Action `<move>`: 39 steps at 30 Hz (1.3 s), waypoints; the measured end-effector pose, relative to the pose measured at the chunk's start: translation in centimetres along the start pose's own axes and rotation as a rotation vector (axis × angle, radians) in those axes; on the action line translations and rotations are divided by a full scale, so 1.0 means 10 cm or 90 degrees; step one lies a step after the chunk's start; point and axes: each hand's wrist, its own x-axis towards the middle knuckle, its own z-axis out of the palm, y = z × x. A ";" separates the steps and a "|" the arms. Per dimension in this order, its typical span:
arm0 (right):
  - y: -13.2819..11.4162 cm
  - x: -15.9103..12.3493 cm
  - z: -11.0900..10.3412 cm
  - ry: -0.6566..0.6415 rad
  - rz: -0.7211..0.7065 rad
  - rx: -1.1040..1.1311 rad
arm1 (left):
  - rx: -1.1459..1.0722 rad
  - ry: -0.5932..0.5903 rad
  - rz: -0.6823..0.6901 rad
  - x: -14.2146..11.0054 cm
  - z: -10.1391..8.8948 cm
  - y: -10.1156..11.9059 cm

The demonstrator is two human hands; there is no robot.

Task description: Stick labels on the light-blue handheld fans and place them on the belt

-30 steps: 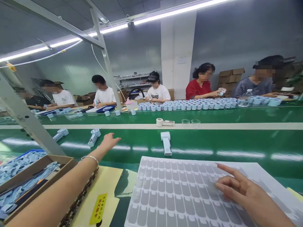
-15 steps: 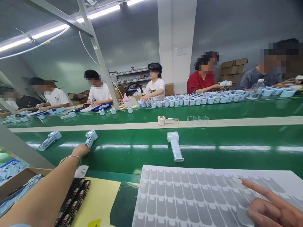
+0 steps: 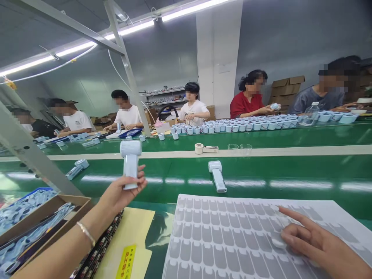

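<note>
My left hand is closed around the lower handle of a light-blue handheld fan, lifted upright above the green belt. My right hand hovers low over a white sheet of grey stickers. Its index finger points out while the thumb and other fingers curl in. A translucent sticker appears to cling between that fingertip and the curled fingers, though its outline is faint. Another light-blue fan lies on the belt beyond the sheet, and one more fan rests farther left.
Cardboard boxes of light-blue parts stand at lower left, beside yellow paper. A slanting metal post rises there. A cream fan and two clear cups sit on the divider. Several co-workers sit across the far belt.
My left hand has lifted the fan off the belt and brought it right, toward me. My right hand has shifted left over the sticker sheet, the translucent sticker moving along.
</note>
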 end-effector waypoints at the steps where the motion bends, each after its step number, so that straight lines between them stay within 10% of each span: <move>1: -0.03 0.00 -0.01 -0.021 0.015 0.036 | -0.014 -0.049 -0.021 -0.20 0.04 -0.04; 5: -0.26 -0.02 -0.12 -0.082 0.066 0.131 | -0.067 -0.252 -0.033 -0.87 0.16 -0.32; 9: -0.58 -0.14 -0.26 -0.093 0.031 0.147 | -0.167 -0.299 -0.091 -1.31 0.30 -0.60; 25: -1.21 -1.40 0.70 -0.259 -0.019 0.384 | -0.427 0.104 -0.387 -1.95 0.92 -0.66; 39: -1.27 -1.41 0.82 -0.269 0.023 0.382 | -0.494 0.104 -0.385 -1.94 0.90 -0.74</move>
